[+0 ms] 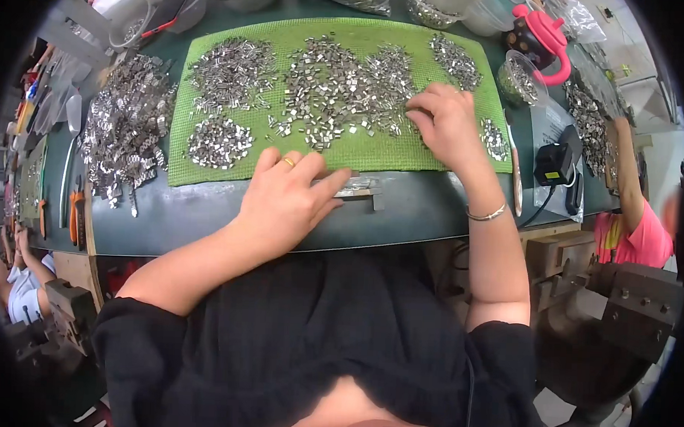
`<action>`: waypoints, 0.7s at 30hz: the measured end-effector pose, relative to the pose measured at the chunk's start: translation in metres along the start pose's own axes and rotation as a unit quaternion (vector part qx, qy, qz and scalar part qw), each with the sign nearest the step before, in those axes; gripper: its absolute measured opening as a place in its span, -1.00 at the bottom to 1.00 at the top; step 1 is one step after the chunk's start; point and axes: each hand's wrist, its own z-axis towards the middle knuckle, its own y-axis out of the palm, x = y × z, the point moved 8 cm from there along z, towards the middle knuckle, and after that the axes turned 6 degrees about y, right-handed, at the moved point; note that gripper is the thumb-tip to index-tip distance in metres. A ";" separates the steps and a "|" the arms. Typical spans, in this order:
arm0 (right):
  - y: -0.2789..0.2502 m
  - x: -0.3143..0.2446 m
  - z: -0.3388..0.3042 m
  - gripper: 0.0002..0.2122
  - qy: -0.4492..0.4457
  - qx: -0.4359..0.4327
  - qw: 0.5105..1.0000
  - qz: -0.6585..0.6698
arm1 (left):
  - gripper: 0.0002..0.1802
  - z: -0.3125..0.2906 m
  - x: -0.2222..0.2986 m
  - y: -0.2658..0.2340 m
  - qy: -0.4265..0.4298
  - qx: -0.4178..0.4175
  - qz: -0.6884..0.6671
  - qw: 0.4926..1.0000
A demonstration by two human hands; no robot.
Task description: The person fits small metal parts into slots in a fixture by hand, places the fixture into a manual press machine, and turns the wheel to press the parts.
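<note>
My left hand (286, 196), a ring on one finger, is at the near edge of the green mat. Its thumb and forefinger close round the left end of a narrow metal bar (364, 190) with a small block at its right end. My right hand (449, 125) hovers at the right side of a pile of small silvery metal pieces (388, 76). Its thumb and forefinger are bent toward each other; anything between the tips is too small to make out. Other metal pieces (320, 88) lie left of that pile.
The green mat (230, 178) bears several more piles. Left of it lies a heap of metal links (127, 123), with orange-handled pliers (78, 215) nearer. To the right are a red-and-black teapot (535, 41), a tub of parts (520, 80) and a black adapter (558, 161). Other people sit at both sides.
</note>
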 end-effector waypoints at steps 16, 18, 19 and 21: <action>-0.006 -0.055 -0.046 -0.91 0.006 0.058 0.998 -0.037 | -0.88 0.098 -0.015 0.032 0.118 0.022 0.039 0.992; -0.006 -0.056 -0.047 -0.91 0.002 0.066 0.997 -0.050 | -0.89 0.097 -0.013 0.033 0.124 0.033 0.037 0.991; -0.005 -0.057 -0.048 -0.94 -0.010 0.069 0.996 -0.046 | -0.90 0.095 -0.013 0.030 0.126 0.045 0.038 0.990; -0.001 -0.055 -0.048 -0.94 -0.020 0.069 0.997 -0.039 | -0.91 0.092 -0.016 0.029 0.101 0.034 0.023 0.994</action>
